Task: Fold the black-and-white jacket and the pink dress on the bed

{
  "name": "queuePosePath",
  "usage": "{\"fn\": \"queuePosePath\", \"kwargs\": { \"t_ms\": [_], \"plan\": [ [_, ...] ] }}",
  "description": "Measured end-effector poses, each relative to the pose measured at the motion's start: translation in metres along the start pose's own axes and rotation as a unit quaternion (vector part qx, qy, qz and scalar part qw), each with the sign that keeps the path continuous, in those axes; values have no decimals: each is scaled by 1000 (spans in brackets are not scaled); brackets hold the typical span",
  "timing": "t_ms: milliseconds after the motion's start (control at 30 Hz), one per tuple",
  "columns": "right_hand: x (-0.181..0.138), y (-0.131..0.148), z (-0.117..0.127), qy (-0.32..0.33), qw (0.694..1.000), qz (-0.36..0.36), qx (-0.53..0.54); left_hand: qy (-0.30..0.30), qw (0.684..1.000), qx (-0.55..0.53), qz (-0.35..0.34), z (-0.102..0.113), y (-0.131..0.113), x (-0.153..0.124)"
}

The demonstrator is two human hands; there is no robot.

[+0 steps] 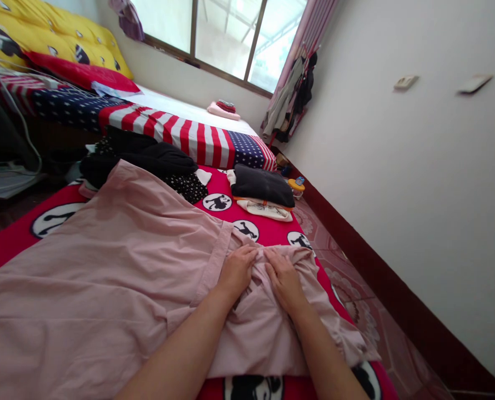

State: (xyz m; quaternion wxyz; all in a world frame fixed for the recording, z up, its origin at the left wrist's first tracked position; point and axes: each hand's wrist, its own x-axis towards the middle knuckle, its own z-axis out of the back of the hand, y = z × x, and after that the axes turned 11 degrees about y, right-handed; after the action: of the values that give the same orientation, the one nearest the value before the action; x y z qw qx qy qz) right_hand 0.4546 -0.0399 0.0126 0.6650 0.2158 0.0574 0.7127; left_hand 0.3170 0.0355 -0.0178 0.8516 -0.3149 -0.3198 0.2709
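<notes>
A large pale pink garment (105,266) lies spread over a red mat with black-and-white figures (268,228). My left hand (236,271) and my right hand (284,279) rest side by side on the garment's gathered end near the mat's right side. Both have fingers curled and pinching the pink cloth at its edge. My forearms reach in from the bottom of the view.
A stack of folded clothes, black on top (264,186), sits further along the mat. Dark polka-dot clothes (155,161) lie heaped at the left. A flag-pattern bed (189,133) stands beyond. The white wall (397,166) and tiled floor strip (355,289) run along the right.
</notes>
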Motion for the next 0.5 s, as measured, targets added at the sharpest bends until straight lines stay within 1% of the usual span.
{"fn": "queuePosePath", "kwargs": {
  "t_ms": [67, 133, 200, 267, 333, 400, 433, 500],
  "plan": [
    [-3, -12, -8, 23, 1000, -19, 7, 14, 1000, 2, 21, -4, 9, 1],
    [-7, -18, -5, 1, 998, -44, 46, 10, 999, -9, 31, -4, 13, 1],
    [-16, -16, 8, -60, 990, -73, 102, -18, 999, -27, 40, 0, 11, 0],
    [-33, -7, 25, -130, 974, -109, 150, -70, 996, -39, 39, 8, 5, -1],
    [-59, 5, 39, -187, 955, -147, 175, -123, 991, -42, 17, 17, -6, -3],
    [-89, 14, 45, -226, 941, -180, 178, -146, 988, -42, -22, 24, -21, -6],
    [-104, 17, 46, -241, 936, -190, 170, -135, 989, -41, -45, 26, -30, -8],
    [-132, 20, 42, -260, 935, -198, 138, -69, 994, -24, -87, 27, -47, -14]
  ]
}}
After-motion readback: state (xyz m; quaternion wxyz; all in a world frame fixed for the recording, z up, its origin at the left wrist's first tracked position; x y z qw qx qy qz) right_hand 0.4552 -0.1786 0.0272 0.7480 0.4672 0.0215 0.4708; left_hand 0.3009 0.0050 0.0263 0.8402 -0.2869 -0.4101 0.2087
